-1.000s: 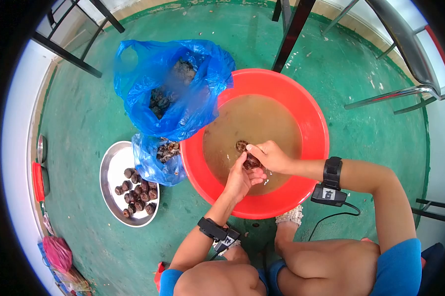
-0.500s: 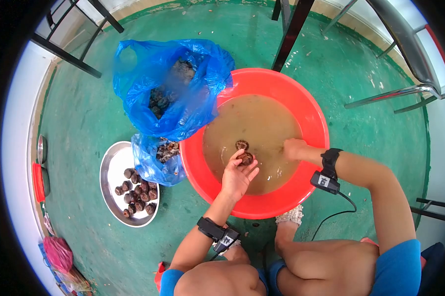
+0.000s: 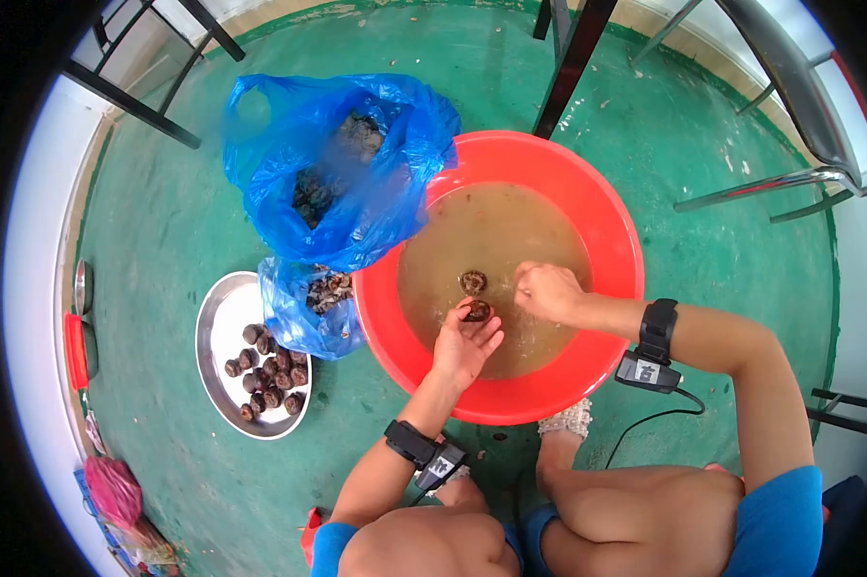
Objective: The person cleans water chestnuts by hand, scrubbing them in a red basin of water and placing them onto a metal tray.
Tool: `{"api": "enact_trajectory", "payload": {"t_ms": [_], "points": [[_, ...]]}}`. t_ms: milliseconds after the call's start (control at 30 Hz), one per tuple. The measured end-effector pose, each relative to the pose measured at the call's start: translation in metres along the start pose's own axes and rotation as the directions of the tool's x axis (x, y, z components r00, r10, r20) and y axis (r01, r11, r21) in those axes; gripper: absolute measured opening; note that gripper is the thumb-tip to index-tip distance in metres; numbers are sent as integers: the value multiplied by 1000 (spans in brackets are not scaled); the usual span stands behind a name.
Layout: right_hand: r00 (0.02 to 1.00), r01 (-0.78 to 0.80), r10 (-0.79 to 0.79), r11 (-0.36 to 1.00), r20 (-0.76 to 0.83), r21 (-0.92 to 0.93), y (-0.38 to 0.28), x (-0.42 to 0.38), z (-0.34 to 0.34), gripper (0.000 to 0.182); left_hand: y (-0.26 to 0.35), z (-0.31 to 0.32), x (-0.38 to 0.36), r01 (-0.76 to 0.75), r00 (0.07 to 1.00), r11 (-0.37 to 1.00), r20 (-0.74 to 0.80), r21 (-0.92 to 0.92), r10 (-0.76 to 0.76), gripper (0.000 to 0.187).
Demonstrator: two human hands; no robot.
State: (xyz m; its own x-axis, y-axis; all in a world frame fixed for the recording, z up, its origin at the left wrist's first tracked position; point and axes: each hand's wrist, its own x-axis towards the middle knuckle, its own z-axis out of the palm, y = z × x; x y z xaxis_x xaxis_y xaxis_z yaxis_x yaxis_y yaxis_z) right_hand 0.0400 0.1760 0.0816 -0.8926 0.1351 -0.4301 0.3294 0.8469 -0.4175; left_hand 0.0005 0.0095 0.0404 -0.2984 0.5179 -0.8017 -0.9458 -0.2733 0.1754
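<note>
A red basin holds murky brown water. Over its near left part, my left hand is palm up with a dark brown mushroom held at the fingers. Another mushroom lies in the water just beyond those fingertips. My right hand is above the water to the right, fingers curled together; what they hold, if anything, is hidden. Several dark mushrooms sit on a round metal tray at the left.
A large blue plastic bag with dark contents overlaps the basin's upper left rim. A smaller blue bag with brown pieces lies between tray and basin. Black table legs and a chair stand beyond.
My right hand has come up out of the water and moved left, closer to my left hand. My left hand stays nearly in place with the mushroom.
</note>
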Motion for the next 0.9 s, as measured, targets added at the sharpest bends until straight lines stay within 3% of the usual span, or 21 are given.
{"api": "enact_trajectory", "payload": {"t_ms": [67, 200, 267, 300, 367, 400, 467, 500, 567, 600, 700, 767, 900], "points": [[1000, -16, 22, 972, 21, -233, 13, -3, -2, 20, 3, 3, -5, 4, 999, 999, 42, 43, -6, 36], [989, -149, 138, 907, -55, -394, 27, 1, 17, 20, 5, 7, -9, -38, 986, 997, 165, 72, 26, 39], [951, -186, 225, 964, 210, -191, 7, 0, -6, 21, 5, 7, -8, -69, 981, 993, 187, 98, 49, 43], [951, -186, 225, 964, 212, -190, 4, -3, -9, 21, 5, 7, -8, -68, 981, 993, 185, 98, 49, 43], [981, 68, -87, 992, 176, 110, -1, -7, -10, 26, 5, 7, -7, -71, 981, 990, 187, 120, 48, 47], [980, 69, -87, 992, 177, 110, -4, -8, -8, 26, 5, 8, -7, -71, 981, 990, 186, 119, 48, 47], [962, 271, -263, 910, -69, 313, -12, -13, -1, 35, 4, 9, -7, -97, 987, 986, 143, 138, 77, 50], [962, 271, -263, 910, -69, 313, -14, -14, 1, 35, 3, 11, -8, -96, 987, 986, 143, 138, 76, 50], [870, 483, -474, 875, -132, 39, -17, -14, 5, 44, 1, 14, -11, -146, 978, 968, 177, 205, 110, 51], [906, 422, -420, 906, -52, 22, -19, -13, 3, 46, 0, 14, -10, -146, 978, 968, 177, 205, 110, 51], [942, 337, -334, 935, -45, 112, -23, -13, 0, 46, -2, 13, -10, -213, 968, 952, 179, 218, 176, 51], [933, 358, -351, 928, -75, 107, -21, -12, 2, 46, -3, 12, -8, -230, 950, 955, 256, 188, 178, 49], [928, 367, -358, 926, -102, 85, -21, -11, 1, 42, -6, 6, -3, -281, 947, 931, 227, 234, 229, 35]]}}
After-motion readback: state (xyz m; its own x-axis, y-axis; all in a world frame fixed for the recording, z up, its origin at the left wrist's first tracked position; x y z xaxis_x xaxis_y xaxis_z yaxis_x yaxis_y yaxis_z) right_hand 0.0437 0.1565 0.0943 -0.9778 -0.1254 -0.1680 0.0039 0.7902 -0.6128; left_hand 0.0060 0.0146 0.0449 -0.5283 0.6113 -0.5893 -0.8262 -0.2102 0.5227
